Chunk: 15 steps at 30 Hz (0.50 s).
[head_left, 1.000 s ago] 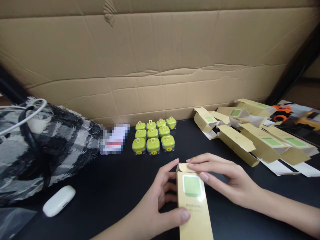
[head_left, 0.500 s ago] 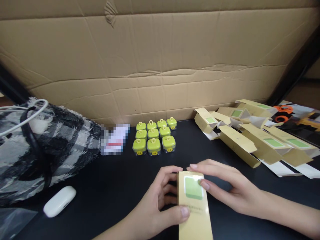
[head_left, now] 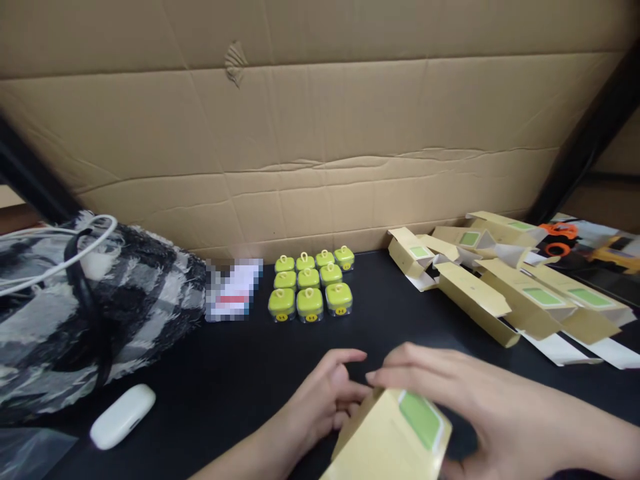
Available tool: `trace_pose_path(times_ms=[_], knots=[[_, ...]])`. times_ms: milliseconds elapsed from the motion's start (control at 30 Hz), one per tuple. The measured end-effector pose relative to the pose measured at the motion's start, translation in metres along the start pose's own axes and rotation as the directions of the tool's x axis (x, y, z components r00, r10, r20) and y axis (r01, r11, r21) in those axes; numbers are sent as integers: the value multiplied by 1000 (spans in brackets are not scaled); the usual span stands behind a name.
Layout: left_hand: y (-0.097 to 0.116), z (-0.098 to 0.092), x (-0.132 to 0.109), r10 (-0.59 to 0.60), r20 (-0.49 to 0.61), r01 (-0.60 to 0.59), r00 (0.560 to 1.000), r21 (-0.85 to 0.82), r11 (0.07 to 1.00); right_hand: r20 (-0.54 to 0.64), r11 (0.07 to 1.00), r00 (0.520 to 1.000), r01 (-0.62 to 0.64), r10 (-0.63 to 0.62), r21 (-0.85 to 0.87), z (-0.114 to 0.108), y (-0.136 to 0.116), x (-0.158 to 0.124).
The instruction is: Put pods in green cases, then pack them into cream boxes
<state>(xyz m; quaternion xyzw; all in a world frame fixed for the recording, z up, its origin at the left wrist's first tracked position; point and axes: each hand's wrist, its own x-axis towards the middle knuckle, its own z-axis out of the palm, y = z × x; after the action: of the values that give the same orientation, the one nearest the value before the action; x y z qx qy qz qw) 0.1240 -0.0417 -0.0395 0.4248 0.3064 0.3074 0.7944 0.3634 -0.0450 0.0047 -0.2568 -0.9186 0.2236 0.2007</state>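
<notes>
A tan cardboard box (head_left: 385, 433) with a green label is tilted low in front of me, its lower part cut off by the bottom of the view. My right hand (head_left: 470, 393) grips it from above and the right side, with the thumb partly hidden. At its left side is my left hand (head_left: 325, 400), index finger stretched out and the other fingers loosely curled near the box wall. Whether those fingers touch the box I cannot tell. Beyond my hands, several small green-lidded clear containers (head_left: 310, 303) with loop handles stand in rows on the black table (head_left: 240, 393).
Opened tan boxes (head_left: 473, 293) lie piled at the right, flaps out. An orange toy (head_left: 557, 237) is behind them. On the left are a black-and-white plaid cloth item (head_left: 150, 293), a white rounded case (head_left: 123, 416) and a pixelated packet (head_left: 234, 290). A cardboard wall (head_left: 350, 120) closes the back.
The box has turned and tilted, dropping lower. My right hand has moved from touching its label to gripping it, while my left thumb has come off its front. The view has shifted slightly upward.
</notes>
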Motion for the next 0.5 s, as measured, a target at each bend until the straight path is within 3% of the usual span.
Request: trace_pose_path(times_ms=[67, 167, 333, 500], knots=[[0, 2, 2, 22, -59, -29, 998, -136, 990, -165, 984, 970, -177, 179, 24, -7, 10, 5], [3, 3, 6, 29, -79, -42, 996, -161, 986, -389, 926, 849, -377, 357, 27, -20, 40, 20], [7, 5, 3, 64, -68, -67, 996, -46, 997, -421, 815, 752, -577, 508, -47, -25, 88, 59], [7, 9, -1, 72, -69, -68, 995, 65, 996, -373, 713, 701, -689, 607, -134, -11, 101, 94]])
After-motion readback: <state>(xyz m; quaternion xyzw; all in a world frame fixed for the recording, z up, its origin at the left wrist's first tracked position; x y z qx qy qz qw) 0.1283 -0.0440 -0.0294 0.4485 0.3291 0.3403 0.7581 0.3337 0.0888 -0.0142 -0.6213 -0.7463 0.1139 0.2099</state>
